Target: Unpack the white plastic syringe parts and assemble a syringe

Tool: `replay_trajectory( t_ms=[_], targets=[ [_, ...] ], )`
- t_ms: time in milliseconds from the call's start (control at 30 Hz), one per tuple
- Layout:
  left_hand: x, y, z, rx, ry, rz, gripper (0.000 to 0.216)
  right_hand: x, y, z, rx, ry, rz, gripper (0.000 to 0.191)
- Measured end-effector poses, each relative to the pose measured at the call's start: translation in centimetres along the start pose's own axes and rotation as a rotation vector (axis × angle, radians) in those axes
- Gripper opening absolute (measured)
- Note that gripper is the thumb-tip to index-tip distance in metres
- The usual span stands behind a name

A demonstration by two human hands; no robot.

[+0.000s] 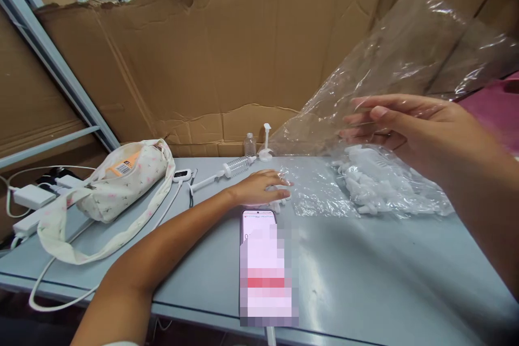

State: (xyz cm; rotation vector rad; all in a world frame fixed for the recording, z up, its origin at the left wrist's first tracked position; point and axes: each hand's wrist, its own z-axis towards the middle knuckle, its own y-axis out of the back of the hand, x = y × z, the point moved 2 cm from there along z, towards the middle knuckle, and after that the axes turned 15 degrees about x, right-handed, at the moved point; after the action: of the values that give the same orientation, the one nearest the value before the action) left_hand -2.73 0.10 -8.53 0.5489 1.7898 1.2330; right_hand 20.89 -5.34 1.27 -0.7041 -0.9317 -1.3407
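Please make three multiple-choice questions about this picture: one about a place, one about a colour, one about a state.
1. Where does the phone lie?
A. inside the floral bag
B. on the grey table, near its front edge
C. in the right hand

2. What colour are the small pump parts in the plastic?
A. white
B. red
C. black

3. How is the clear plastic bag held?
A. folded flat
B. lifted by the right hand
C. under the left hand

Answers: 1 B, it rests on the table. 2 A, all look white. 3 B, fingers pinch it above the table.

A floral cloth bag (pixel 117 181) lies on the grey table (pixel 365 270) beside white chargers (pixel 30 197). A phone (pixel 265 265) lies near the front edge; torn cardboard (pixel 211 65) stands behind.
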Motion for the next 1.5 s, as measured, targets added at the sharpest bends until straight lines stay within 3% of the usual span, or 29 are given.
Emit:
replay_trajectory(
  t_ms=[167,433,633,867,967,1033,1100,1200,1267,1400,1500],
  targets=[
    [0.0,0.1,1.5,0.056,-0.07,0.027,0.034,-1.1,1.0,-0.8,-0.009,-0.043,0.027,0.029],
    [-0.1,0.1,0.5,0.06,-0.038,0.106,0.025,-4.4,3.1,-2.0,-0.078,-0.194,0.149,0.026],
    [0.4,0.0,-0.5,0.08,-0.053,0.052,0.027,-4.9,2.5,-2.4,-0.029,-0.281,0.185,0.025],
    [1.2,-0.2,-1.5,0.06,-0.016,0.018,0.032,-4.9,1.7,-2.8,-0.007,-0.349,0.243,0.037],
    [1.0,0.2,-1.8,-0.029,0.03,0.028,0.03,-5.0,1.3,-3.1,0.022,-0.389,0.256,0.042],
    [0.6,0.7,-1.9,-0.157,0.039,-0.087,0.028,-5.2,0.8,-3.3,0.082,-0.429,0.275,0.044],
    [0.0,1.2,-2.1,-0.268,0.017,-0.362,0.031,-5.6,-0.1,-3.7,0.181,-0.487,0.299,0.043],
    [-1.2,1.4,-2.3,-0.313,-0.028,-0.849,0.042,-6.3,-2.0,-4.5,0.385,-0.579,0.317,0.039],
    [-2.1,1.1,-2.5,-0.306,-0.04,-1.049,0.044,-6.8,-3.4,-5.3,0.526,-0.637,0.315,0.039],
    [-3.0,0.1,-2.8,-0.332,-0.002,-1.107,0.031,-7.4,-5.5,-6.4,0.696,-0.677,0.287,0.045],
    [-2.9,-0.6,-2.8,-0.34,0.014,-1.088,0.027,-7.6,-5.6,-6.4,0.562,-0.6,0.262,0.05]
  ],
)
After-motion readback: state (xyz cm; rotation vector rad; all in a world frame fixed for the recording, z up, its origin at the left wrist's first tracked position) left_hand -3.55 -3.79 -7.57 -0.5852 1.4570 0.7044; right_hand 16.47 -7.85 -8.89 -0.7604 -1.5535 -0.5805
